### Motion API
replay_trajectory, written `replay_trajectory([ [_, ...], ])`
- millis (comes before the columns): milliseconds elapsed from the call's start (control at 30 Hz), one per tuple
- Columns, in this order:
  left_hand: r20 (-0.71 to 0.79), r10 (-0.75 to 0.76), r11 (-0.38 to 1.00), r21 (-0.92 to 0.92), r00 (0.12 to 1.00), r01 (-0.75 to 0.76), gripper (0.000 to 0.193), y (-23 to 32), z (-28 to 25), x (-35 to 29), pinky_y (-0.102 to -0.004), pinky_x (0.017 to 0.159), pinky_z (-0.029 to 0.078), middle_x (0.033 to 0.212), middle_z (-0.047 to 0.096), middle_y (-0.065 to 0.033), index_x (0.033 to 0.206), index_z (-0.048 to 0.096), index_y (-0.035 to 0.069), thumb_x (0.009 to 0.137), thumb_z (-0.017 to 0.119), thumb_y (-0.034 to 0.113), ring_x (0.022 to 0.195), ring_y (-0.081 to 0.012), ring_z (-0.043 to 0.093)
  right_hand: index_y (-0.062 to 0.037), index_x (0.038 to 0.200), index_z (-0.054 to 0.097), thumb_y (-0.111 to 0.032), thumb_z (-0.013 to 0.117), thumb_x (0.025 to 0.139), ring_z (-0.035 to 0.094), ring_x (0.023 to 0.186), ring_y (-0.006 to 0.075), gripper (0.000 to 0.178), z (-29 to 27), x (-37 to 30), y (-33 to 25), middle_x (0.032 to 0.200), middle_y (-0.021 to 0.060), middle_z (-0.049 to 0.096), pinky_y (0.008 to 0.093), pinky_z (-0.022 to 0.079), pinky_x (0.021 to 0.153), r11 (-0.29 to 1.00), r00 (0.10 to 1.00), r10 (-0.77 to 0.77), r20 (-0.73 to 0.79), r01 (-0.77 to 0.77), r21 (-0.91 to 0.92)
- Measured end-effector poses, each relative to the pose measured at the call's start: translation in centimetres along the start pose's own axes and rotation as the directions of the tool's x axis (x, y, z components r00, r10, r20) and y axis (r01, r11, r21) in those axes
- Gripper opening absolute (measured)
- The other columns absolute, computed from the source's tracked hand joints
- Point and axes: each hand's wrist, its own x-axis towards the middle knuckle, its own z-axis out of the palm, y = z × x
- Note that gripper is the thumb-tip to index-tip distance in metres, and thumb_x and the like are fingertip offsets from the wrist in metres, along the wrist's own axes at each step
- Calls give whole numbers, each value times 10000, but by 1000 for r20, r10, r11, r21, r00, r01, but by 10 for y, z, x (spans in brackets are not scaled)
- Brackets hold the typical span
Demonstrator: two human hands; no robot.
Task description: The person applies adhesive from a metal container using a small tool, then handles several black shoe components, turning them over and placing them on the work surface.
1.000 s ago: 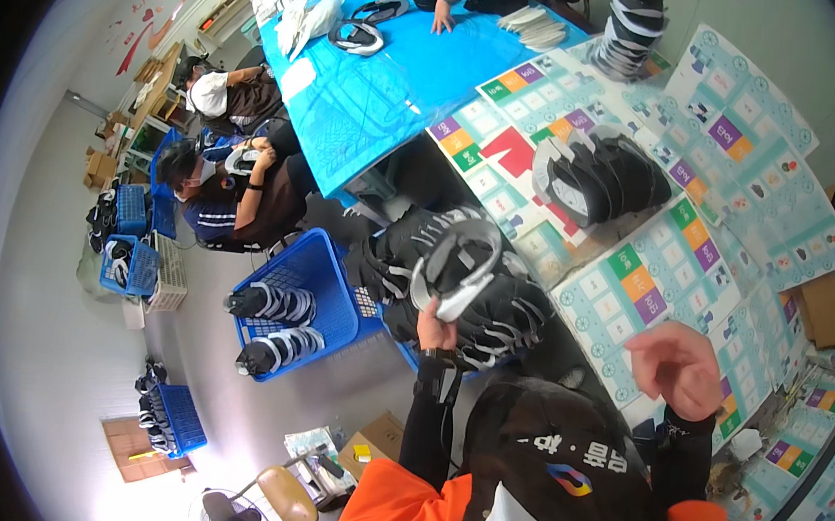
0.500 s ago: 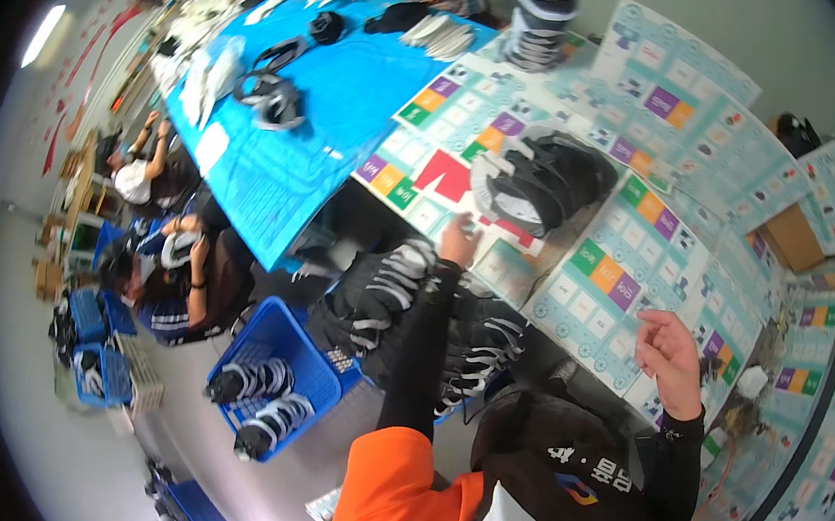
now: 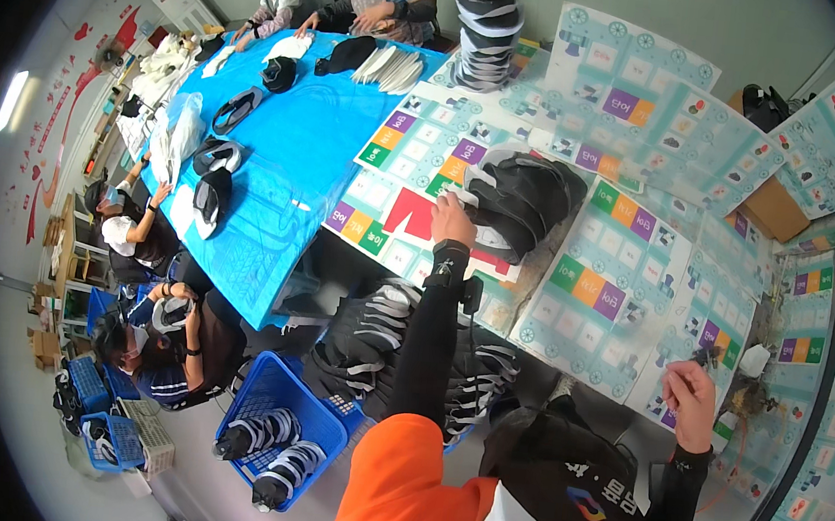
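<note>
A nested stack of black and grey fabric pieces that look like shoe uppers (image 3: 529, 201) lies on the printed table boards. My left hand (image 3: 453, 222) is at the stack's left end, its fingers bent round the pale edge of one piece. Farther right, my right hand (image 3: 691, 395) hovers over the near right corner of the boards with thumb and fingers drawn together. What it holds, if anything, is too small to make out. A small dark object (image 3: 706, 357) lies close beyond its fingertips. Red patches (image 3: 412, 212) show on the board beside my left hand.
A tall stack of similar pieces (image 3: 483, 41) stands at the back. Left is a blue-covered table (image 3: 290, 178) with loose pieces, where co-workers (image 3: 387, 1) work. Below hang more dark bundles (image 3: 369, 341) beside a blue basket (image 3: 331, 428). A black cable (image 3: 797, 443) runs along the right.
My left hand has moved up onto the stack's left edge. My right hand has moved down and right, and its fingers have drawn together. The whole view has shifted.
</note>
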Motion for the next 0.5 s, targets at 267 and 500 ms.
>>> replay_trajectory([
  [267,62,479,817,334,875,-471,184,-7,15,10,-508,905,442,1037,600,-84,1083,627,186,929,529,199,1085,-322,565,4,1052,650,-55,582,991,551,665,77,110,17,25,-5,826,31,640,226,384,557,998,998,20,58,-23,50],
  [500,90,593,765,245,800,-595,354,-2,-32,9,-498,1000,404,1101,682,-35,1171,587,158,841,687,237,1080,-255,633,7,1079,662,-54,577,994,562,683,65,135,30,39,-8,814,30,649,216,395,565,999,983,26,179,-20,-36],
])
